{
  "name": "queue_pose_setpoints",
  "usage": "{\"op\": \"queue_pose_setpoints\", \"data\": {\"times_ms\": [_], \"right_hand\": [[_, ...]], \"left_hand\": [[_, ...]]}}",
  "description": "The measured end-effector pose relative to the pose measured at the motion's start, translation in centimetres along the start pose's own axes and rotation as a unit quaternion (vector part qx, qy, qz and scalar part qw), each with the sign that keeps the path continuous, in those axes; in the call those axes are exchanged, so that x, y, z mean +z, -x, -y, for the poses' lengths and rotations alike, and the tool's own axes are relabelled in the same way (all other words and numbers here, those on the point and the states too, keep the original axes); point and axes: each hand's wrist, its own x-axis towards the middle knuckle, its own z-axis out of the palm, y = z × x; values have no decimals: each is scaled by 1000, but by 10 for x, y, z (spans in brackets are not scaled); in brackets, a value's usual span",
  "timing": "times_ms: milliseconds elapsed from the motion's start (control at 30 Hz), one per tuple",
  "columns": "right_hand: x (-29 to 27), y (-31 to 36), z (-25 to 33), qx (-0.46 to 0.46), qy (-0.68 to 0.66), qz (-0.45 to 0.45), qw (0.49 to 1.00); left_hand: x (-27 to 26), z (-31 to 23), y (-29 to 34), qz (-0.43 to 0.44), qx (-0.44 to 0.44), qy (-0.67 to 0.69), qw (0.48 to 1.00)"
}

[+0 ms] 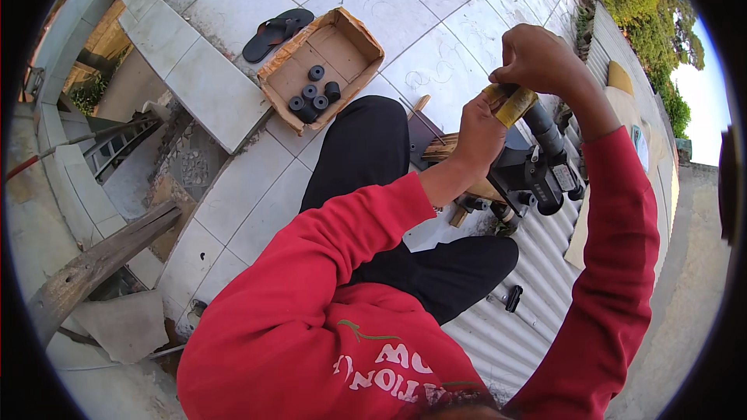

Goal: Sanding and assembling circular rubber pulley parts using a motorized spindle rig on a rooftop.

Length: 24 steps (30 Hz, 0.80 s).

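A worn yellow strip (515,109) curves over the dark end of a black power tool (541,175). From the near left side, my left hand (481,134) is closed at the strip's edge, fingers bent against it. Above, my right hand (541,58) bends down with thumb and fingers pinched together at the strip's upper end. The strip's exact kind is unclear, and my fingers hide part of it. Below the strip, a thick dark cylinder (545,126) runs toward the tool's body.
An open cardboard box (358,35) with several black ribbed-looking cylinders (310,92) stands on the white tiles. A black sandal (276,33) lies behind it. Corrugated sheet (506,338) with a small black object (513,298) lies at right. A wooden beam (101,264) and sunken opening are left.
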Motion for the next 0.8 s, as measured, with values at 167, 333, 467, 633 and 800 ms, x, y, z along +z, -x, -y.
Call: {"op": "queue_pose_setpoints", "data": {"times_ms": [167,333,467,633,800], "right_hand": [[-1,6,18,47,61,-4,997],[-4,13,8,74,8,-27,997],[0,10,-1,65,-64,-2,996],[-5,10,11,82,-27,1,996],[3,20,25,79,-6,-64,995]], "left_hand": [[5,-11,7,-22,-16,-34,999],[12,-13,9,-36,-5,-45,998],[7,-9,5,-38,2,-59,998],[-4,-5,2,-26,-4,-125,992],[-5,-8,3,-14,-2,-87,996]]}}
